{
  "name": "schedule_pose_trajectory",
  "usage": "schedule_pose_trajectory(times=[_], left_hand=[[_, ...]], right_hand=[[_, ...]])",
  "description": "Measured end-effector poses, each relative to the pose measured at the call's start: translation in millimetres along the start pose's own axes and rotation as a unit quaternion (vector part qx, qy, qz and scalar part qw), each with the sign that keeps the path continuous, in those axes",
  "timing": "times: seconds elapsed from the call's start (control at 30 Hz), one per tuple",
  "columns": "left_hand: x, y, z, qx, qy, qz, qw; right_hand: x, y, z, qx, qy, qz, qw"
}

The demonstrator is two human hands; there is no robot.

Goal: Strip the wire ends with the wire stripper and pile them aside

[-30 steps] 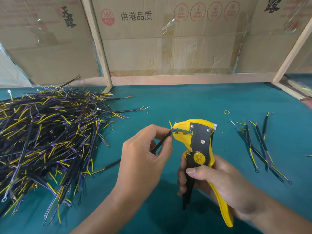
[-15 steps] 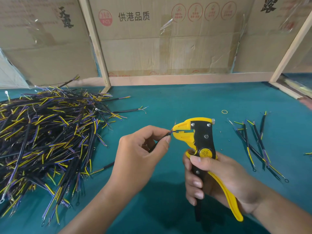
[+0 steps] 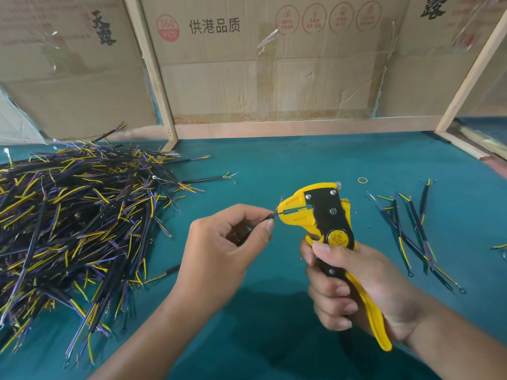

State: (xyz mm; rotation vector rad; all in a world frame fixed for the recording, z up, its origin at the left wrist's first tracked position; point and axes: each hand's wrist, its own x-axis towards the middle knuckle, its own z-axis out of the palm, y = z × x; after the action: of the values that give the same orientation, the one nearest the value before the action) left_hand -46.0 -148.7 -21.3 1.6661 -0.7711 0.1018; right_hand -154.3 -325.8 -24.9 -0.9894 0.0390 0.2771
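Note:
My right hand [image 3: 354, 286] grips the handles of a yellow and black wire stripper [image 3: 318, 212], held upright with its jaws pointing left. My left hand [image 3: 222, 250] pinches a black wire [image 3: 252, 229] between thumb and forefinger, and the wire's thin coloured tip sits right at the stripper's jaws. A big heap of black wires with yellow and purple ends [image 3: 74, 226] covers the left of the teal table. A small pile of a few wires [image 3: 411, 231] lies to the right of the stripper.
The teal table surface [image 3: 288, 165] runs back to a wooden frame [image 3: 153, 69] with cardboard panels [image 3: 263, 67] behind it. A small yellow ring [image 3: 362, 180] lies beyond the stripper. Another stray wire end [image 3: 499, 246] shows at the right edge.
My right hand has squeezed the stripper's handles closer together and the tool now stands more upright. My left hand has kept pinching the wire at the jaws.

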Motion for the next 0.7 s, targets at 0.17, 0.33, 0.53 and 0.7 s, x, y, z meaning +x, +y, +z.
schedule_pose_trajectory(times=[0.17,0.33,0.53,0.7], left_hand=[[-0.4,-0.9,0.2,-0.005,-0.004,0.011,1.000],[-0.6,-0.8,-1.3,-0.002,-0.006,0.032,0.999],[7.0,-7.0,-14.6,0.017,0.013,0.027,0.999],[10.7,-7.6,-17.1,0.053,-0.023,0.046,0.997]], right_hand=[[-1.5,-2.1,-0.9,-0.008,0.014,-0.001,1.000],[-2.5,-4.3,-4.6,-0.016,-0.001,-0.015,1.000],[-2.2,-19.0,-16.9,0.016,0.003,-0.081,0.997],[-3.2,-18.6,-21.2,0.006,-0.055,-0.067,0.996]])
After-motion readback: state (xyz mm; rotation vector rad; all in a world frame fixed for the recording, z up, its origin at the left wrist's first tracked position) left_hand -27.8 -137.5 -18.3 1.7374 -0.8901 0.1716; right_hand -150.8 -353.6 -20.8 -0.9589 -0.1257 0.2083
